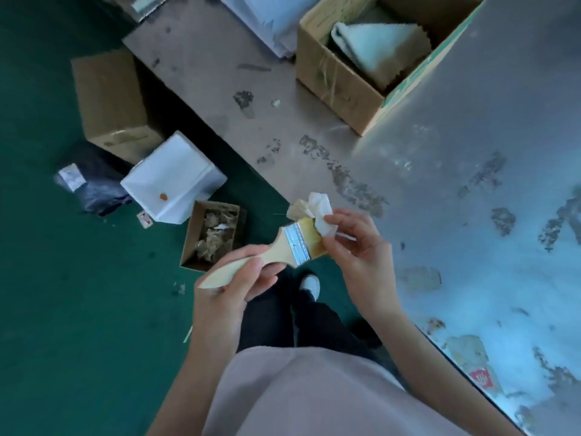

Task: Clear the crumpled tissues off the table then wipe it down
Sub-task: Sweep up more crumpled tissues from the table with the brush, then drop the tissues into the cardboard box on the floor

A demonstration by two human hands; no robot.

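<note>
Left hand (231,280) gripping paintbrush (284,248) handle to steady it — right hand (355,247) pinching crumpled tissue (317,212) around bristles, likely wiping residue off.

One head-worn wide-angle view looks steeply down from close above the hands (295,262), with the table (471,199) at right and green floor (63,309) at left.

Left hand (232,280) grips paintbrush (276,251) handle; right hand (355,243) pinches crumpled tissue (319,209) against bristles, beside stained surface (471,184).
</note>
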